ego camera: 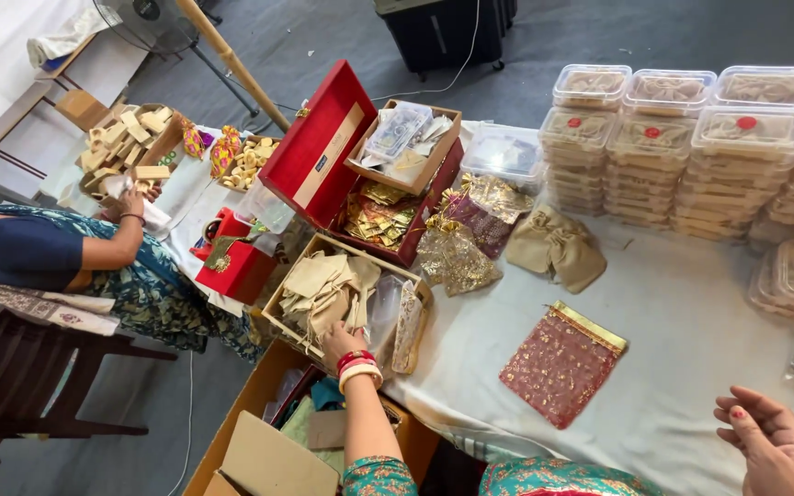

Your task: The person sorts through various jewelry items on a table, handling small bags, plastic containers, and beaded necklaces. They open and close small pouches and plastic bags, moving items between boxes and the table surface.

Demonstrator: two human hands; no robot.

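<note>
The left hand [340, 342] is reaching into the tan tray [296, 332] at the near-left edge of the white-covered surface [691, 331], its fingers going down among the loose beige cloth pouches [323, 289] piled there; whether they are already pinching one I cannot tell, since the fingertips are sinking into the pile. The right hand [769, 445] is hovering empty over the near-right edge of the surface, fingers loosely curled and spread, holding nothing.

To do this pick well, I judge that the fingers should be closing on a single pouch at its top edge, lifting straight up so the neighbours are not dragging out with it (the stack is lying loose and tilted); the clear plastic sleeve [386, 308] leaning in the same tray is standing close by and is easy to snag.

The red and gold pouch [562, 365] is lying flat between the two hands, apart from both. Another person's hand [130, 204] is working at a box of wooden blocks [126, 138] at the far left, well apart.
</note>
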